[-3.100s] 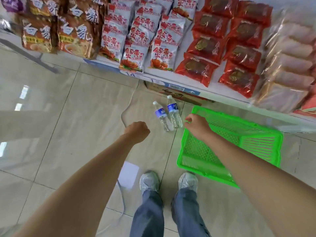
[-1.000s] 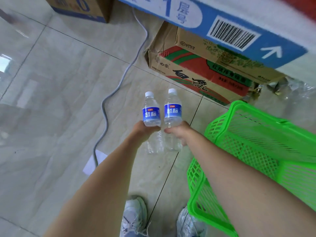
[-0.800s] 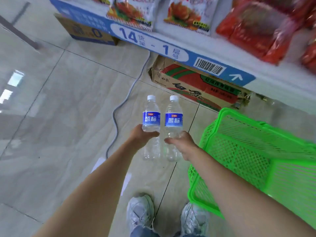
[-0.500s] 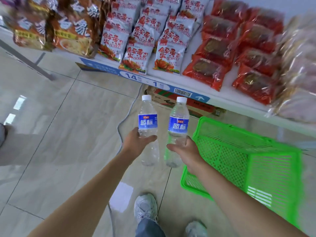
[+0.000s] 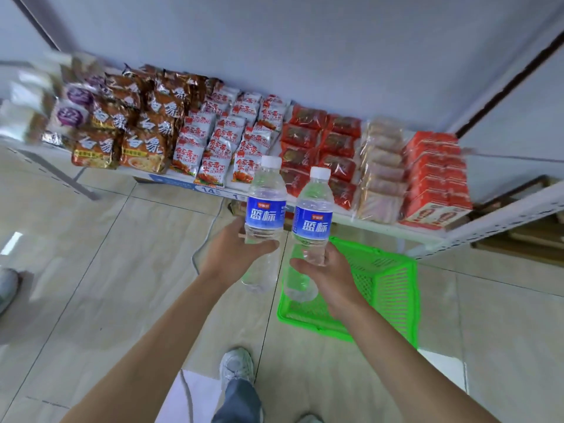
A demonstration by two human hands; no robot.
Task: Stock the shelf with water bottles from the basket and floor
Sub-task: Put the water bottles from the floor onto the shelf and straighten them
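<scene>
I hold two clear water bottles with white caps and blue labels, both upright in front of me. My left hand (image 5: 233, 254) grips the left bottle (image 5: 265, 215) around its middle. My right hand (image 5: 325, 274) grips the right bottle (image 5: 312, 221) below its label. The green plastic basket (image 5: 387, 288) stands on the floor under my right arm and looks empty. Beyond the bottles runs the low white shelf (image 5: 427, 232), packed with snack packets.
On the shelf lie brown noodle packs (image 5: 128, 138), white and red snack bags (image 5: 219, 141), red packets (image 5: 317, 148) and orange boxes (image 5: 433, 178). A grey cable (image 5: 203, 239) trails on the tiled floor. Someone's shoe (image 5: 7, 286) shows at the left edge. My shoe (image 5: 236, 366) is below.
Both hands took the two bottles off the floor and raised them. The view tilted up from the floor toward the shelf and wall.
</scene>
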